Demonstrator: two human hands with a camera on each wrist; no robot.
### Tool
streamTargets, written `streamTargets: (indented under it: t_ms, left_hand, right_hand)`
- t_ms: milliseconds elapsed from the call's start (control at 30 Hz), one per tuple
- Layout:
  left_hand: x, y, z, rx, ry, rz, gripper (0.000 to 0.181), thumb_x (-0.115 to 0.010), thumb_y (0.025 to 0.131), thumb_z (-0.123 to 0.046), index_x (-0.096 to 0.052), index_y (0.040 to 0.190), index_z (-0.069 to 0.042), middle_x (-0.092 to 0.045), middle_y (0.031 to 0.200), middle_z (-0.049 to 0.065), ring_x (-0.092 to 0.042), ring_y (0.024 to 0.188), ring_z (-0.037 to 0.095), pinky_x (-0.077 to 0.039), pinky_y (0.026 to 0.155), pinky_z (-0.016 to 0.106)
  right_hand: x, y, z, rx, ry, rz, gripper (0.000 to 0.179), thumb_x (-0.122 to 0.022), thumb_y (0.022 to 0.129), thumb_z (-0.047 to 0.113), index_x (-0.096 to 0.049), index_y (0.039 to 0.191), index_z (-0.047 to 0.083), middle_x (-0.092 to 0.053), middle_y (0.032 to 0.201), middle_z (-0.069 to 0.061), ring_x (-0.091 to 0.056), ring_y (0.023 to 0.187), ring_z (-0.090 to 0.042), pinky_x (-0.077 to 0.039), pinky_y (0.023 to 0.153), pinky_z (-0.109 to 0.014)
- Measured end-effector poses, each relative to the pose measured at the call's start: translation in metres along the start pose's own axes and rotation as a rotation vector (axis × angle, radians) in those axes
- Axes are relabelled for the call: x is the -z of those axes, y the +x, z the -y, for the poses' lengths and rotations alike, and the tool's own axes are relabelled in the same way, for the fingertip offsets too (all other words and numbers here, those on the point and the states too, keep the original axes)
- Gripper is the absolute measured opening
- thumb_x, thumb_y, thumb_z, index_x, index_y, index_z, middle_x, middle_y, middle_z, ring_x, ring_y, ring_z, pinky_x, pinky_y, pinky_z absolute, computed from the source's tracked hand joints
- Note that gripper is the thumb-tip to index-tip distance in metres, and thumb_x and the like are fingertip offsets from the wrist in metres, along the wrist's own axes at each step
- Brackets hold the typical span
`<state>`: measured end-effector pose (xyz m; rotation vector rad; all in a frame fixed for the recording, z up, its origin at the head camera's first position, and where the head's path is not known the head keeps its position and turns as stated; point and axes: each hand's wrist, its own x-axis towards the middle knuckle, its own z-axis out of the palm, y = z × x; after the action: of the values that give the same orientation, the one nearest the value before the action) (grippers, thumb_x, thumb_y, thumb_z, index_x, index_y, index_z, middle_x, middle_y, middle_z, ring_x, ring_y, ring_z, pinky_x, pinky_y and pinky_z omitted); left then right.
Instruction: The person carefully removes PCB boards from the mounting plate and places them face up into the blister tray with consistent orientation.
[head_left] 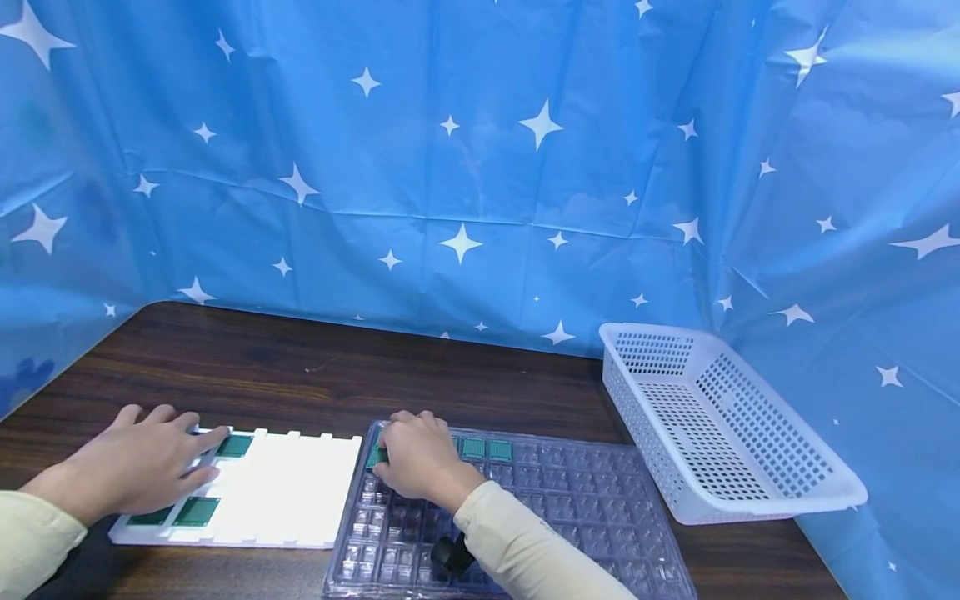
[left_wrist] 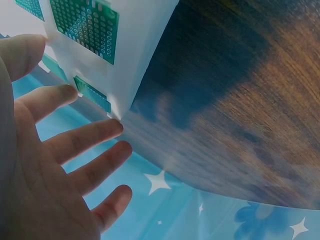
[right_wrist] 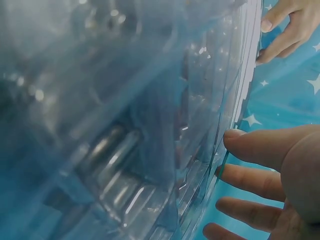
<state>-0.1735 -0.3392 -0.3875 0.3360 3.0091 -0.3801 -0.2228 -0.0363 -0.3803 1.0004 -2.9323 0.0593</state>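
The spread left hand touches a white plastic panel; the right hand pinches a green circuit board at a clear plastic tray, seemingly positioning it, which needs precision.

Blue sheeting is hanging round 3 sides, showing its creases, white stars scattering all across it! A dark wood-grain table is stretching out in front, far-left corner curving, while pale light is glossing the upper right folds.
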Motion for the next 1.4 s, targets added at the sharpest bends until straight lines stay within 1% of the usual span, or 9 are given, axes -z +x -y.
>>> streamTargets:
  t_ms: [167, 300, 433, 700, 1033, 1133, 1233, 1333, 1400]
  left_hand:
    - [0.0021, -0.0009, 0.0, 0.004, 0.001, -0.001, 0.061, -0.056, 0.089, -0.058, -0.063, 0.127, -0.011, -0.063, 0.119, 0.026, -0.055, 0.11, 0.052, -0.037, 0.09, 0.074]
    - [-0.0005, 0.0, 0.0014, 0.01, 0.0, 0.0, 0.063, -0.056, 0.089, -0.06, -0.063, 0.127, -0.011, -0.063, 0.12, 0.027, -0.054, 0.111, 0.053, -0.037, 0.09, 0.074]
    - [-0.0029, 0.0015, 0.002, 0.02, -0.004, 0.01, 0.064, -0.055, 0.089, -0.061, -0.063, 0.128, -0.011, -0.062, 0.121, 0.027, -0.053, 0.112, 0.053, -0.036, 0.091, 0.074]
    - [0.0024, -0.0012, 0.0006, 0.007, -0.009, 0.026, 0.064, -0.053, 0.09, -0.062, -0.062, 0.128, -0.01, -0.062, 0.12, 0.027, -0.054, 0.111, 0.053, -0.037, 0.091, 0.074]
    - [0.0036, -0.0014, 0.0021, -0.003, 0.027, -0.02, 0.061, -0.058, 0.087, -0.059, -0.065, 0.125, -0.012, -0.066, 0.118, 0.022, -0.055, 0.11, 0.05, -0.036, 0.091, 0.074]
    - [0.0038, -0.0006, 0.0025, -0.009, 0.037, -0.011, 0.062, -0.057, 0.087, -0.061, -0.065, 0.125, -0.013, -0.066, 0.117, 0.021, -0.056, 0.11, 0.05, -0.036, 0.092, 0.074]
    - [0.0037, 0.0004, 0.0029, -0.011, 0.053, -0.001, 0.063, -0.054, 0.088, -0.064, -0.065, 0.125, -0.014, -0.066, 0.116, 0.021, -0.056, 0.109, 0.05, -0.036, 0.092, 0.074]
    - [0.0037, 0.0006, 0.0038, -0.007, 0.071, -0.008, 0.063, -0.055, 0.087, -0.064, -0.065, 0.125, -0.015, -0.067, 0.116, 0.019, -0.056, 0.109, 0.049, -0.036, 0.093, 0.074]
    - [0.0036, 0.0006, 0.0045, -0.005, 0.08, -0.017, 0.063, -0.055, 0.087, -0.065, -0.065, 0.125, -0.016, -0.067, 0.115, 0.019, -0.057, 0.109, 0.049, -0.035, 0.093, 0.075]
  right_hand:
    - [0.0006, -0.0002, 0.0005, 0.01, -0.011, -0.003, 0.03, -0.068, 0.092, 0.036, -0.061, 0.066, 0.023, -0.063, 0.132, 0.005, -0.057, 0.123, -0.021, -0.048, 0.1, -0.038]
    - [0.0004, 0.0, 0.0004, 0.013, -0.006, 0.003, 0.036, -0.067, 0.092, 0.036, -0.053, 0.062, 0.023, -0.063, 0.132, 0.005, -0.057, 0.122, -0.021, -0.049, 0.099, -0.038]
    - [-0.0005, 0.0006, 0.0002, 0.011, -0.001, 0.009, 0.036, -0.067, 0.092, 0.037, -0.052, 0.062, 0.024, -0.063, 0.132, 0.005, -0.057, 0.123, -0.021, -0.049, 0.099, -0.038]
    - [-0.0018, 0.0013, 0.0009, 0.002, 0.0, 0.017, 0.024, -0.068, 0.091, 0.038, -0.065, 0.071, 0.025, -0.062, 0.135, 0.005, -0.058, 0.121, -0.022, -0.049, 0.099, -0.038]
    - [-0.002, 0.0005, 0.0014, 0.006, 0.006, 0.017, 0.036, -0.067, 0.092, 0.036, -0.055, 0.061, 0.023, -0.061, 0.136, 0.004, -0.057, 0.124, -0.02, -0.048, 0.101, -0.037]
    - [-0.002, -0.0002, 0.0015, 0.004, 0.004, 0.02, 0.032, -0.067, 0.092, 0.036, -0.059, 0.064, 0.023, -0.062, 0.135, 0.004, -0.056, 0.125, -0.019, -0.048, 0.102, -0.038]
    - [-0.0026, -0.0004, 0.0016, -0.001, 0.0, 0.02, 0.023, -0.068, 0.092, 0.036, -0.067, 0.073, 0.023, -0.062, 0.134, 0.004, -0.056, 0.124, -0.019, -0.048, 0.103, -0.038]
    - [-0.003, -0.0003, 0.0018, -0.008, -0.001, 0.019, 0.015, -0.068, 0.091, 0.037, -0.072, 0.085, 0.023, -0.062, 0.135, 0.005, -0.057, 0.123, -0.02, -0.048, 0.102, -0.038]
    - [-0.0031, 0.0, 0.0019, -0.01, -0.002, 0.018, 0.015, -0.068, 0.091, 0.037, -0.073, 0.087, 0.023, -0.062, 0.135, 0.005, -0.057, 0.123, -0.02, -0.048, 0.102, -0.038]
